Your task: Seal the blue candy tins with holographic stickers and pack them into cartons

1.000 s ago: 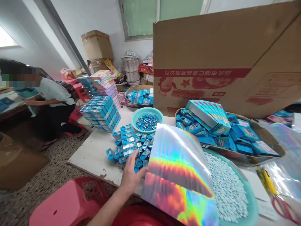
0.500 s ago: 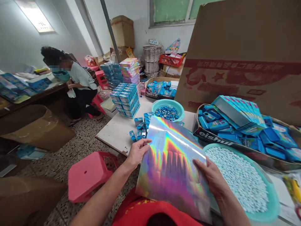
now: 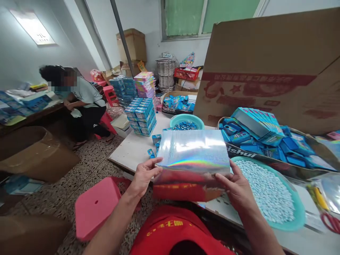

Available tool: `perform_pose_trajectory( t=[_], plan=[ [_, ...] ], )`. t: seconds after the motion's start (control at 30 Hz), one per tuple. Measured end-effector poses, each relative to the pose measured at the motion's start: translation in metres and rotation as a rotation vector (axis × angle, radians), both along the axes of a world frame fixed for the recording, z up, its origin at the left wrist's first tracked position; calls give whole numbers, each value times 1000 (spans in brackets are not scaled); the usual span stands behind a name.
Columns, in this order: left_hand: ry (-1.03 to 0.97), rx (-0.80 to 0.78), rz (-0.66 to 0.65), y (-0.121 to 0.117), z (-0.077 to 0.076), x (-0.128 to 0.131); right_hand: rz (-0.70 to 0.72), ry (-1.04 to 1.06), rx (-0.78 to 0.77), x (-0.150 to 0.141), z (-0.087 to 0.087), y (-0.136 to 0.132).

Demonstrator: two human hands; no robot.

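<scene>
By the table [image 3: 132,150], a shiny sheet [image 3: 193,150] between both hands [image 3: 142,179] [image 3: 239,186].

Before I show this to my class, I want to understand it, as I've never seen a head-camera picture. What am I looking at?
No machine here: a person works with two bare hands, and one camera worn on the head looks forward and down. The left hand and right hand hold a shiny silver sheet with rainbow reflections by opposite sides. Beyond it, the white table bears a round turquoise bowl of small metallic pieces and a block of stacked blue boxes. On the right are an oval turquoise basin of pale blue pieces and a cardboard tray of blue packs.
</scene>
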State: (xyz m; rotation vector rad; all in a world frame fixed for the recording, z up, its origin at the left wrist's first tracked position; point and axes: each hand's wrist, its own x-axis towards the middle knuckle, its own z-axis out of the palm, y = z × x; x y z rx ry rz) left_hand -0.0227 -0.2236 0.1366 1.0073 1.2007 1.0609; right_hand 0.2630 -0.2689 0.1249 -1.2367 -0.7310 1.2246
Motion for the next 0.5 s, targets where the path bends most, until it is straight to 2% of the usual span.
perform_pose_trajectory(
  t=[0.1,0.2,0.27,0.37,0.43,0.5],
  plan=[
    [220,150,-63,-2,8,-8,-18,-39,44,-10,14,-2],
    [434,324,-74,-5,14,-14,-9,-75,59,-19,25,-5],
    [538,424,-57,-8,15,-18,-2,-100,45,-22,26,-6],
    [718,602,44,-15,19,-26,20,-156,17,-21,18,-5],
    [784,698,88,-21,25,-32,6,-300,16,-19,12,-2],
    [821,749,46,-28,33,-37,-106,-571,99,-23,10,2]
  ],
)
